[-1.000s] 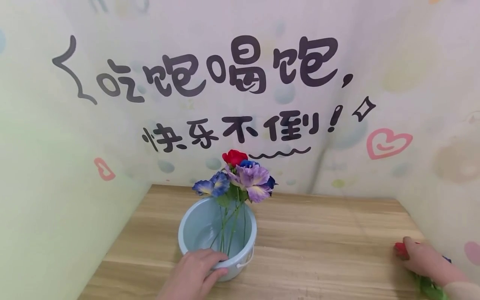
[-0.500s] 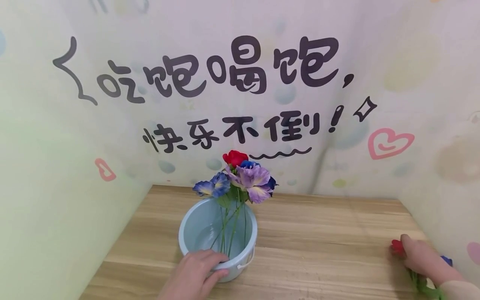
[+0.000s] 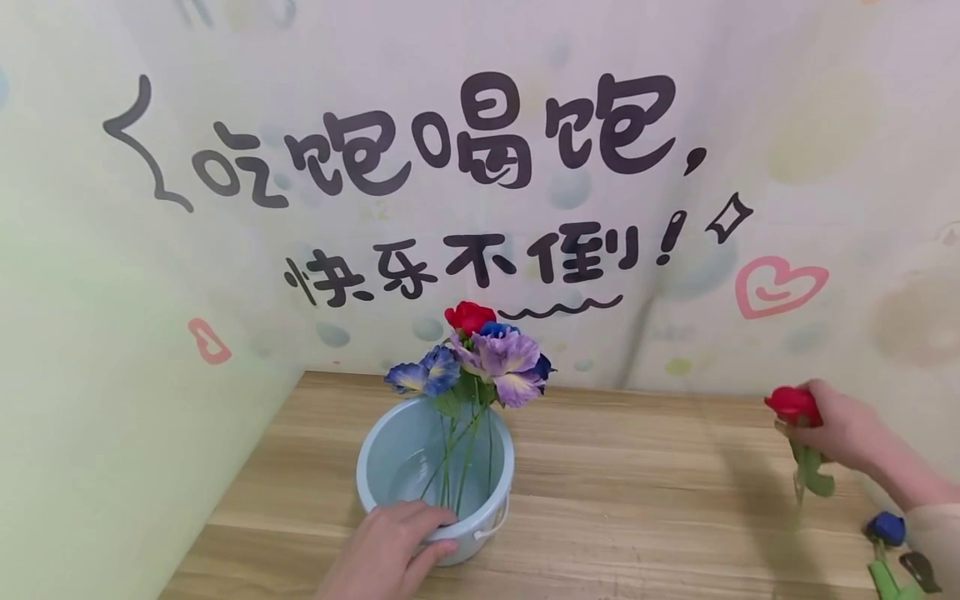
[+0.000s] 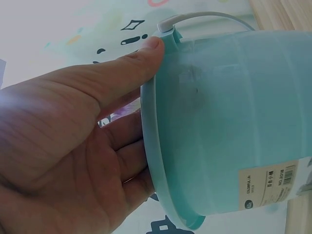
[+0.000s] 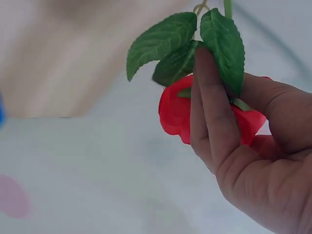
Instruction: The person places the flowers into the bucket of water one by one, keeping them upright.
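Observation:
A light blue bucket (image 3: 375,467) stands on the table with several artificial flowers (image 3: 502,362) upright in it, red, purple and blue. My left hand (image 3: 393,542) grips the near rim of the bucket, fingers inside and thumb outside; the left wrist view shows the thumb (image 4: 153,44) on the rim. At the right, my right hand (image 3: 847,425) holds a red rose (image 3: 793,405) just below its bloom, raised above the table, stem hanging down. In the right wrist view green leaves (image 5: 165,41) show beyond the fingers. The lower stem is blurred.
A blue rose (image 3: 887,528) with green leaves lies at the table's right front, partly cut off by the frame and near the right sleeve (image 3: 933,533). A printed cloth wall (image 3: 675,350) closes off the back and sides. The bucket's white handle (image 3: 495,517) hangs down its right side.
My right hand has lifted the red rose up off the table, away from the blue rose, which now shows more fully. The left hand and bucket have stayed in place.

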The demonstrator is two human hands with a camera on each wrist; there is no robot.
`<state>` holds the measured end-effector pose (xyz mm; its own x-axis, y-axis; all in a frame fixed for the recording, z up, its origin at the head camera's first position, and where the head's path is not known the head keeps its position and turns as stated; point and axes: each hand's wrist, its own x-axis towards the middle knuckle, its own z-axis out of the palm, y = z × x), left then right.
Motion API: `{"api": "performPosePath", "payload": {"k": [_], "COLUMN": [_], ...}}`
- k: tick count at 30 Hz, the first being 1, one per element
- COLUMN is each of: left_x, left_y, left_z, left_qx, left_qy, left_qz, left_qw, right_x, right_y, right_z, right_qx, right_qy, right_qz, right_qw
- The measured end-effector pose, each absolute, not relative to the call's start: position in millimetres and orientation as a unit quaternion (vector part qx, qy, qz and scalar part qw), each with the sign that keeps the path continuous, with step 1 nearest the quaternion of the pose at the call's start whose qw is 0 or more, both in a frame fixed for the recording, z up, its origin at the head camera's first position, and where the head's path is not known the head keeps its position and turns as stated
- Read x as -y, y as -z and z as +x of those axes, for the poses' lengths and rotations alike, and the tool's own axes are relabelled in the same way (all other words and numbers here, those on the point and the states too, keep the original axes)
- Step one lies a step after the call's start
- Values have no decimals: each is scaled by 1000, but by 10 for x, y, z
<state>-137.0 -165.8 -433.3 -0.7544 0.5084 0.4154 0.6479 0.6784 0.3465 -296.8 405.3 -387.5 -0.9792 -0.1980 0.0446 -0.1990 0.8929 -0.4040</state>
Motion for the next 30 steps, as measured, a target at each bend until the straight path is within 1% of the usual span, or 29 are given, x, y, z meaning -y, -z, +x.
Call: {"api": "performPosePath", "payload": {"k": [3,11,16,21,26,30], "left_x": [1654,1647,1646,1638,1640,1644], "left_y": [4335,4316,4313,4311,4314,4323], "left_z": [-1366,-1351,-1344,-1349,-1358,-1356], "left_qx": [904,910,911,910,907,906], "left_qy": [240,238,234,236,241,241], "left_qz": [-321,-310,-308,-310,-313,-316], "left_qw": [150,140,142,141,145,147], "right_x": [-3923,-3391,-3067,-2786,-2468,-2240], "right_y": [3593,2894,2439,2112,1777,1522], "right_z": [-2991,-2928,-2847,-2767,-2659,-2552], "right_qx": [970,934,926,911,885,845], "right_qy": [-213,-274,-281,-290,-337,-399], "right_qz": [116,184,169,164,163,163], "right_qw": [24,139,187,244,277,316]}}
